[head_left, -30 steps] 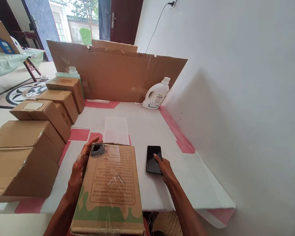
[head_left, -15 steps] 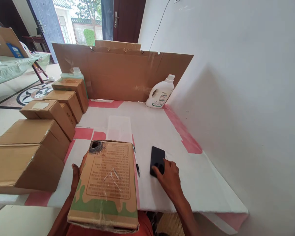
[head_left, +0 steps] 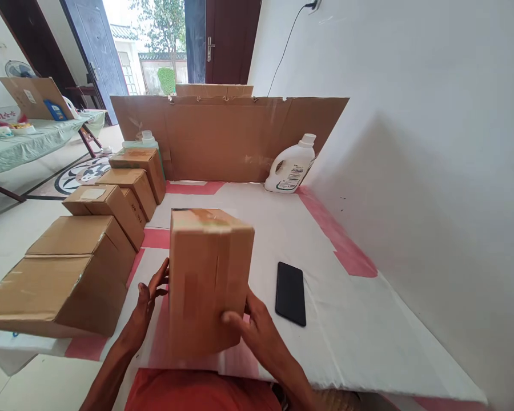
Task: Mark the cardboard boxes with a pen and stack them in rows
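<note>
A brown cardboard box (head_left: 208,274) stands upright on end at the near edge of the white table (head_left: 351,319), sealed with clear tape. My left hand (head_left: 149,297) rests against its left side with fingers spread. My right hand (head_left: 252,325) grips its lower right face, thumb across the front. A black phone (head_left: 290,293) lies flat on the table just right of the box, untouched.
A row of several closed cardboard boxes (head_left: 81,251) lines the left side. A tall cardboard sheet (head_left: 227,140) stands across the back, with a white detergent bottle (head_left: 292,165) at its right end and a green bottle (head_left: 143,141) at its left. A white wall runs along the right.
My right hand left the phone and took hold of the box. The box went from lying tilted on my lap edge to standing upright on the table.
</note>
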`<state>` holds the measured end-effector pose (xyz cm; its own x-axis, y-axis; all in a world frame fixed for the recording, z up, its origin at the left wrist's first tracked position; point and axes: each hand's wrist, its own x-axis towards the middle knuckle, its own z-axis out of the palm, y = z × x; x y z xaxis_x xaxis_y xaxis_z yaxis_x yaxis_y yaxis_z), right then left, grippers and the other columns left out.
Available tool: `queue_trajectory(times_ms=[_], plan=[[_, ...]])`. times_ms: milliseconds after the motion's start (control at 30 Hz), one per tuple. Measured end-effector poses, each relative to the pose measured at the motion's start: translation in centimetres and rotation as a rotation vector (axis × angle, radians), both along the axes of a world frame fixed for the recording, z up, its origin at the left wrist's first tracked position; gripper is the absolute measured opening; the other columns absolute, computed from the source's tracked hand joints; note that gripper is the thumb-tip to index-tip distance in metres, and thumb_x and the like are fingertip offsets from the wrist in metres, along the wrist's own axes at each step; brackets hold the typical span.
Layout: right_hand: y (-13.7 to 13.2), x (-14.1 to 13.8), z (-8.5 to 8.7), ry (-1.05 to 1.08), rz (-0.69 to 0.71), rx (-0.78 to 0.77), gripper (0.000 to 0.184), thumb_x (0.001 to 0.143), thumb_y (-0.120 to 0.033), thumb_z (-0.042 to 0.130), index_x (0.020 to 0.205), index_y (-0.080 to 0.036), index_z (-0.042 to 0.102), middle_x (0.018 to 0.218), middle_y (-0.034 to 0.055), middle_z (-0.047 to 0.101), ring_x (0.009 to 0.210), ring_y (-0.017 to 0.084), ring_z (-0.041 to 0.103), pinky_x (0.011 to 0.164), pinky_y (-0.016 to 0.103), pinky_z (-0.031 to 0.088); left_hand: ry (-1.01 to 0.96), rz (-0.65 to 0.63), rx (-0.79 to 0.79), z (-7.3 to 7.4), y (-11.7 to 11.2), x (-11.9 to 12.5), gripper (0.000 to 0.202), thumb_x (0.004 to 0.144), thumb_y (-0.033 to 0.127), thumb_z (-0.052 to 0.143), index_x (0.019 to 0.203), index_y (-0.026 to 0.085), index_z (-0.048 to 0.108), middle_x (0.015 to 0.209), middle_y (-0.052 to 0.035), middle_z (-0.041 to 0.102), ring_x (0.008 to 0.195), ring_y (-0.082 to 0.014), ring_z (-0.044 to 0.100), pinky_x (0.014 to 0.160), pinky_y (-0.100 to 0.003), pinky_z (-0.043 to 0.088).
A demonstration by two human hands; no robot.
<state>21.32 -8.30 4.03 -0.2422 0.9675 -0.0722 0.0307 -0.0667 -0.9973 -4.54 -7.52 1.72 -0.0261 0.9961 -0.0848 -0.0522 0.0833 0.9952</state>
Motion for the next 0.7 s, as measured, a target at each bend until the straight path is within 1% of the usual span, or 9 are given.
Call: queue_trajectory(times_ms=[67, 167, 233, 300, 400, 467, 567, 633, 700], plan=[[1.9, 0.2, 1.2, 0.044, -0.051, 0.027, 0.059, 0.099, -0.061, 0.059, 0.146, -0.026, 0.057, 0.142, 0.0121, 0.066, 0.128, 0.031, 0.062, 0.108, 0.048, 0.050, 0.084, -0.031, 0.064, 0.0, 0.4, -0.5, 0.084, 0.096, 0.082, 0.021, 0.154, 0.030, 0.053, 0.161, -0.0082, 0.051, 0.147, -0.0349, 0.044, 0.115, -0.050, 0.038], [5.2, 0.4, 2.0, 0.097, -0.132, 0.032, 0.063, 0.100, -0.068, 0.052, 0.147, -0.026, 0.057, 0.147, 0.0103, 0.063, 0.137, 0.029, 0.056, 0.115, 0.046, 0.046, 0.122, -0.004, 0.151, 0.1, 1.7, -0.5, 0.077, 0.102, 0.074, 0.021, 0.156, 0.028, 0.050, 0.164, -0.0081, 0.048, 0.150, -0.0320, 0.041, 0.121, -0.048, 0.032], [7.4, 0.5, 2.2, 0.145, -0.110, -0.034, 0.069, 0.097, -0.073, 0.052, 0.144, -0.024, 0.060, 0.142, 0.0117, 0.067, 0.131, 0.030, 0.061, 0.108, 0.046, 0.053, 0.132, 0.036, 0.179, 0.3, 2.8, -0.1, 0.076, 0.102, 0.074, 0.028, 0.154, 0.025, 0.054, 0.159, -0.0103, 0.053, 0.149, -0.0318, 0.043, 0.124, -0.047, 0.031], [9.2, 0.6, 2.3, 0.183, -0.073, -0.123, 0.074, 0.096, -0.077, 0.048, 0.143, -0.022, 0.062, 0.131, 0.0133, 0.073, 0.117, 0.032, 0.069, 0.091, 0.045, 0.062, 0.159, 0.079, 0.188, 0.7, 4.0, 0.3, 0.076, 0.100, 0.074, 0.033, 0.150, 0.023, 0.057, 0.153, -0.0121, 0.058, 0.148, -0.0322, 0.046, 0.124, -0.047, 0.033], [10.4, 1.1, 2.1, 0.228, -0.036, -0.140, 0.077, 0.097, -0.078, 0.043, 0.151, -0.025, 0.056, 0.127, 0.0129, 0.075, 0.108, 0.031, 0.073, 0.077, 0.041, 0.065, 0.219, 0.110, 0.190, 1.2, 5.1, 0.8, 0.072, 0.099, 0.073, 0.040, 0.148, 0.024, 0.059, 0.155, -0.0110, 0.056, 0.149, -0.0322, 0.045, 0.126, -0.047, 0.031], [10.2, 1.4, 1.6, 0.284, -0.006, -0.108, 0.081, 0.098, -0.078, 0.042, 0.163, -0.031, 0.037, 0.144, 0.0129, 0.065, 0.115, 0.031, 0.071, 0.081, 0.043, 0.064, 0.260, 0.133, 0.159, 1.4, 5.4, 1.1, 0.070, 0.096, 0.072, 0.048, 0.149, 0.026, 0.057, 0.159, -0.0095, 0.051, 0.152, -0.0334, 0.040, 0.126, -0.047, 0.031], [9.8, 1.7, 0.5, 0.263, 0.001, -0.034, 0.099, 0.092, -0.079, 0.053, 0.169, -0.041, 0.004, 0.173, 0.0109, 0.028, 0.141, 0.035, 0.054, 0.101, 0.053, 0.057, 0.297, 0.180, 0.116, 1.7, 6.0, 1.6, 0.072, 0.093, 0.071, 0.057, 0.149, 0.027, 0.057, 0.160, -0.0103, 0.051, 0.154, -0.0365, 0.038, 0.120, -0.046, 0.040], [10.2, 1.9, -0.1, 0.161, -0.041, 0.070, 0.109, 0.086, -0.081, 0.061, 0.168, -0.041, 0.002, 0.178, 0.0078, 0.012, 0.156, 0.035, 0.032, 0.119, 0.057, 0.041, 0.306, 0.180, 0.148, 2.1, 6.9, 2.1, 0.071, 0.092, 0.071, 0.058, 0.147, 0.025, 0.058, 0.155, -0.0118, 0.054, 0.151, -0.0380, 0.041, 0.119, -0.048, 0.041], [11.3, 2.4, -0.4, 0.081, -0.075, 0.165, 0.109, 0.083, -0.085, 0.059, 0.169, -0.037, 0.013, 0.178, 0.0073, 0.013, 0.161, 0.034, 0.018, 0.126, 0.058, 0.027, 0.306, 0.174, 0.199, 2.8, 8.7, 2.8, 0.070, 0.092, 0.070, 0.058, 0.145, 0.024, 0.060, 0.153, -0.0119, 0.057, 0.149, -0.0381, 0.044, 0.120, -0.049, 0.038]])
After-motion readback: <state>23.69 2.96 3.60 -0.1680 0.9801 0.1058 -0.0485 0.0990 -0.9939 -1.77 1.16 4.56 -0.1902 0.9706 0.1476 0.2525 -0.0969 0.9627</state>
